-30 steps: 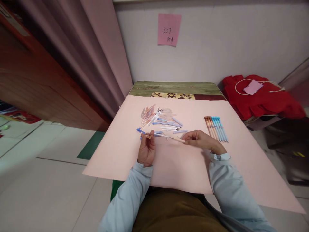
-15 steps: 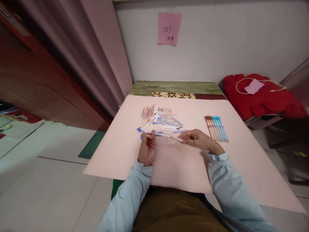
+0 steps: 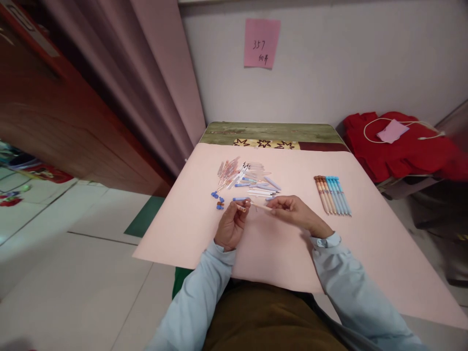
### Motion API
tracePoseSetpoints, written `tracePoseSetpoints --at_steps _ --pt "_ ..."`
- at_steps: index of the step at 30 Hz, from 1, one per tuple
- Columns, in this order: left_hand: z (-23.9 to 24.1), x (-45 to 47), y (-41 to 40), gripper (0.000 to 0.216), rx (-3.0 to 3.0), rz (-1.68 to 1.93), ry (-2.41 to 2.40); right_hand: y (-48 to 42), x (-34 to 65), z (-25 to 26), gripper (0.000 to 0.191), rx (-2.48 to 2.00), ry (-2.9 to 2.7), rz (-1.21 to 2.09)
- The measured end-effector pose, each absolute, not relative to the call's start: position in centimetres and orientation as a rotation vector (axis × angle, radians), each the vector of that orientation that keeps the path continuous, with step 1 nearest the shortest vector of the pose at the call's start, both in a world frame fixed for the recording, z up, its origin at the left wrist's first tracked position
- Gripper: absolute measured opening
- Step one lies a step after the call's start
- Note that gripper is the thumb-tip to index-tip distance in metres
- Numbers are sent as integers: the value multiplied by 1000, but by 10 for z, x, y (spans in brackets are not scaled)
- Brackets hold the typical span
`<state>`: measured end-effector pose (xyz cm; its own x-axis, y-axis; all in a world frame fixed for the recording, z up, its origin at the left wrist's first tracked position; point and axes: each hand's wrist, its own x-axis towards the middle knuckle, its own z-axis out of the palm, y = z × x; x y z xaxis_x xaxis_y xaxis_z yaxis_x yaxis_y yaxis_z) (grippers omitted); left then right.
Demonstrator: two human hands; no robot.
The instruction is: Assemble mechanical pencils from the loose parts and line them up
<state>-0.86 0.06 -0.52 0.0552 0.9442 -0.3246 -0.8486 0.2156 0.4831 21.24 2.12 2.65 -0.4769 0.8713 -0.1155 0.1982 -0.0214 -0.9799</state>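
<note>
My left hand (image 3: 231, 225) is closed in a pinch on a small orange pen tip (image 3: 242, 208). My right hand (image 3: 292, 212) is closed on a thin pen piece (image 3: 261, 206) that points left, toward the left hand. The two pieces lie close together, almost end to end. Both hands hover over a pink sheet (image 3: 278, 253) that covers the table. Just beyond them lies a loose pile of pen parts (image 3: 244, 178). A few small blue caps (image 3: 218, 199) sit left of my left hand.
A neat row of orange and blue pens (image 3: 332, 194) lies to the right on the sheet. Red cloth (image 3: 398, 151) with a white cable sits on a stand at right. A pink note (image 3: 261, 43) hangs on the wall. A curtain and wooden door stand at left.
My hands have drawn closer together. The left hand moved right and the right hand moved left, bringing the pen tip and the thin piece nearly end to end. The camera shifted slightly.
</note>
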Motion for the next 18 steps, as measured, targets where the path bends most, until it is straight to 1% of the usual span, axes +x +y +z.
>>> tracePoseSetpoints --at_steps 4,7,9,15,18 --pt "-5 -10 -1 21 215 1315 667 20 208 30 33 -1126 -1593 1470" --pt "-4 -10 -3 24 262 1338 626 20 208 30 31 -1094 -1567 1442" --pt "-4 -9 -3 25 270 1367 614 20 208 29 29 -1081 -1609 1406" --pt "-4 -8 -1 18 185 1403 673 17 208 27 24 -1092 -1761 1300" --pt "-6 -8 0 19 213 1431 669 17 207 26 23 -1113 -1798 1251"
